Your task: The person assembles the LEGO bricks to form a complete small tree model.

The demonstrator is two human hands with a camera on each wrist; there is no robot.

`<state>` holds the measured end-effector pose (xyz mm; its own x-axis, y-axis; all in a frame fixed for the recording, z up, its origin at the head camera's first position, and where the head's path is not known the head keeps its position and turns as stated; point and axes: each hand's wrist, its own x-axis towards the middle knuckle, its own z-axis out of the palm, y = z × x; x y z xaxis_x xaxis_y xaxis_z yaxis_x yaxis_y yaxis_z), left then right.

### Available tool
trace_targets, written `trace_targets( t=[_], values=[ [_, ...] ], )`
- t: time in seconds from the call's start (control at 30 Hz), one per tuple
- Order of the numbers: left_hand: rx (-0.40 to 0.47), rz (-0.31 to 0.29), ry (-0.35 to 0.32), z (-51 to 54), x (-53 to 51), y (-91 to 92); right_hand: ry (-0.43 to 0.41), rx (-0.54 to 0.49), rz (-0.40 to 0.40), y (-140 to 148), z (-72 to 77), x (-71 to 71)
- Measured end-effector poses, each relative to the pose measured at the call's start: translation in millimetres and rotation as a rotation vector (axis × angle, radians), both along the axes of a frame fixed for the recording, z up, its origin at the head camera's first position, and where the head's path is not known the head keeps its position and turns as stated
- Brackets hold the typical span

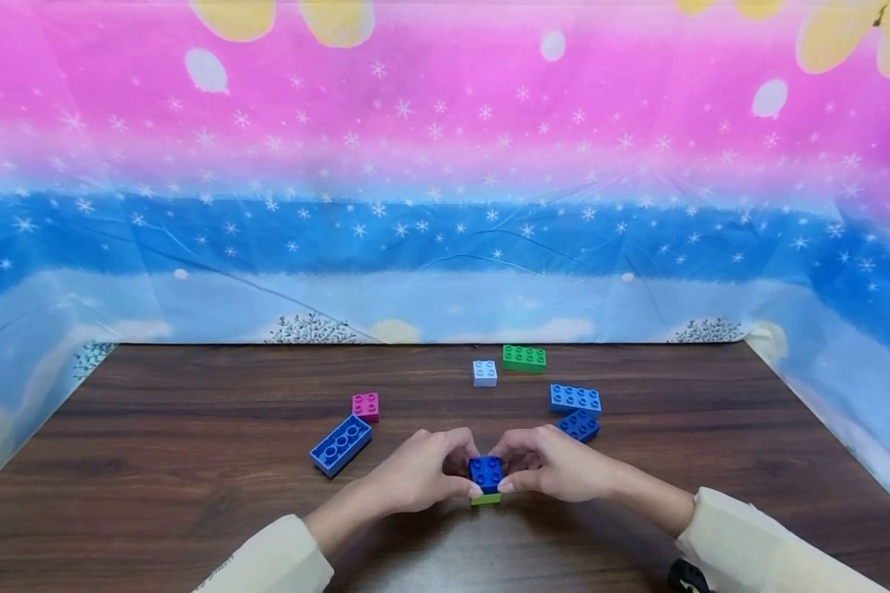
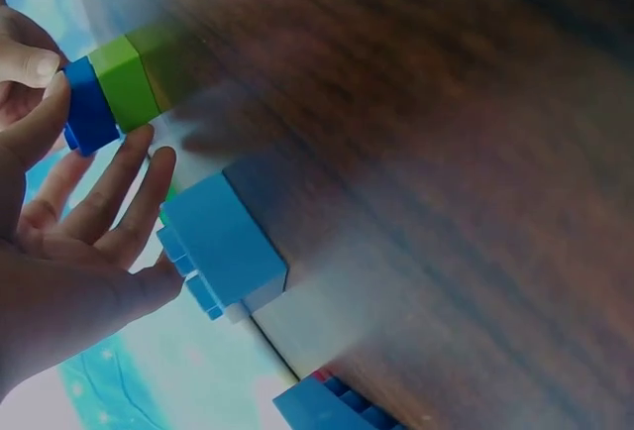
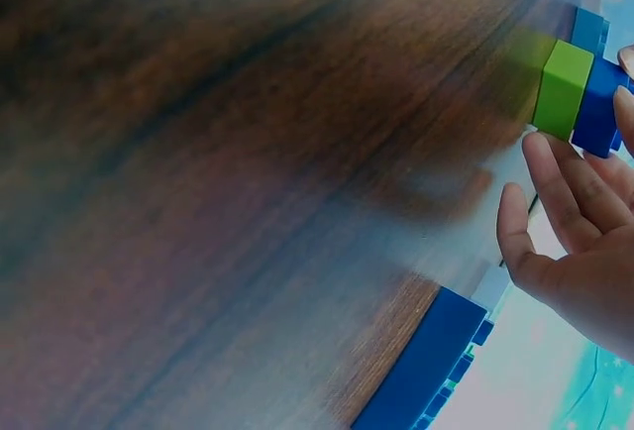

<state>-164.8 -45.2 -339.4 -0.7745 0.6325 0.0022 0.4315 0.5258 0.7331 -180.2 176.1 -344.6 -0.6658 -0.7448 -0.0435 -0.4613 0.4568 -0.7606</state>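
A dark blue square brick (image 1: 485,473) sits on top of a lime green brick (image 1: 485,499), which stands on the table near its front. From the left, my left hand (image 1: 424,471) pinches the blue brick between thumb and index finger. My right hand (image 1: 564,467) pinches its opposite side in the same manner. Both wrist views show the blue brick (image 2: 91,105) squarely over the green one (image 2: 125,83). A larger blue brick (image 2: 226,242), studs up, stands close to the left hand's little finger; that hand hides it in the head view.
Left lie a pink brick (image 1: 366,406) and an upturned blue brick (image 1: 341,445). White (image 1: 484,373) and green (image 1: 524,358) bricks stand at the back. Beyond the right hand, a blue brick (image 1: 574,398) stands beside a darker one (image 1: 580,425). A patterned cloth (image 1: 445,239) hangs behind the table.
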Motion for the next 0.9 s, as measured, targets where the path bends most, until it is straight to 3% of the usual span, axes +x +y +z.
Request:
trace_targets(
  t=[0.4, 0.67, 0.9],
  values=[
    [-0.045, -0.038, 0.058, 6.5, -3.1, -15.5, -0.012, 0.006, -0.009, 0.8, -0.3, 0.1],
    [-0.013, -0.036, 0.066, 13.3, -6.4, -42.3, 0.01, 0.002, 0.0, 1.6, -1.4, 0.3],
    [-0.005, -0.014, 0.068, 8.7, -3.1, -67.4, 0.003, 0.007, -0.007, 1.2, -0.2, 0.9]
  ],
)
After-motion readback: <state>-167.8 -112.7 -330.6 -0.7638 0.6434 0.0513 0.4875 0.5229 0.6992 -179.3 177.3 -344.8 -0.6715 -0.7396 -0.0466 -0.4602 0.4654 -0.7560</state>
